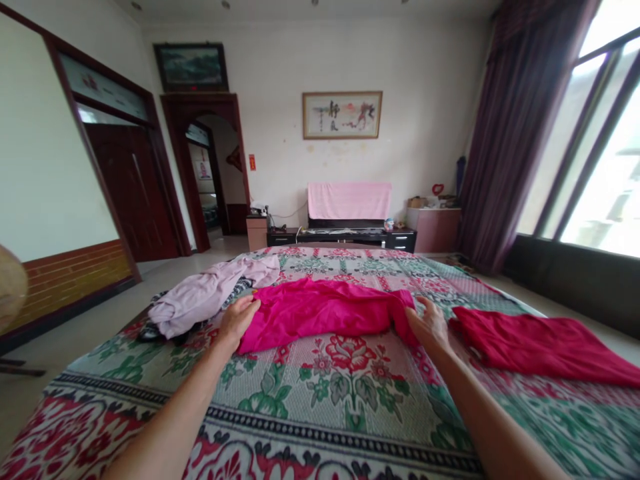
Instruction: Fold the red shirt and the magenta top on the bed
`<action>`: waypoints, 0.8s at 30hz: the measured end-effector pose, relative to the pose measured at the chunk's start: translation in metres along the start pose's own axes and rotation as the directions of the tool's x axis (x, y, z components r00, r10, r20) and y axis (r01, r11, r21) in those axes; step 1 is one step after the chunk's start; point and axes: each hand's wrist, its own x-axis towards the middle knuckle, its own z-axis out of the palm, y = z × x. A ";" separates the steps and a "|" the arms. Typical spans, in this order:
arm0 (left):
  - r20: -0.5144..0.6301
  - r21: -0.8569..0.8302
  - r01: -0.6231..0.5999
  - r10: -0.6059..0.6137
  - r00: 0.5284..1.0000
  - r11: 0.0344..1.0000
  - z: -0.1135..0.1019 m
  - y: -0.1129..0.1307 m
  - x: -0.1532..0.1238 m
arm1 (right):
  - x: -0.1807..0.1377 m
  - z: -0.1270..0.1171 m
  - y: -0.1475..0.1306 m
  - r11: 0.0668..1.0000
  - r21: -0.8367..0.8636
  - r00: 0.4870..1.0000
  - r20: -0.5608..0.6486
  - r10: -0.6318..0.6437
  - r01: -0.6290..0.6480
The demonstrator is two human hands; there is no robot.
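Observation:
A bright pink garment lies stretched across the middle of a bed covered with a floral red and green spread. My left hand rests on the garment's left end, fingers curled over the cloth edge. At the right end, my right hand grips a fold of the same pink cloth. Both arms reach forward over the spread.
A pale lilac garment lies crumpled over dark clothes at the bed's left. A red garment is spread at the right. Beyond the bed stand a low black cabinet, a pink-draped screen, dark doors at left, and a curtained window at right.

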 end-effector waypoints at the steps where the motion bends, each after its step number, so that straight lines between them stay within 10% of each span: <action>1: 0.004 0.126 -0.031 0.031 1.000 0.992 -0.002 -0.001 0.001 | -0.002 0.000 0.000 1.000 -0.023 1.000 0.006 0.007 -0.007; 8: 0.253 0.568 -0.398 0.308 0.917 0.720 -0.009 0.032 -0.015 | -0.014 -0.002 -0.003 0.985 -0.085 0.989 0.001 -0.150 0.150; 14: 0.637 0.542 -0.602 0.180 0.749 0.586 0.011 0.036 -0.041 | -0.024 0.008 0.002 0.897 -0.250 0.927 0.195 -0.321 0.364; 19: 0.542 0.573 -0.589 0.276 0.794 0.570 0.022 0.025 -0.037 | -0.017 0.005 0.009 0.920 -0.247 0.940 0.237 -0.246 0.303; 24: 0.208 0.234 -0.313 0.267 0.941 0.921 0.006 0.023 -0.009 | 0.002 -0.004 0.013 0.948 0.308 0.993 -0.058 0.107 -0.084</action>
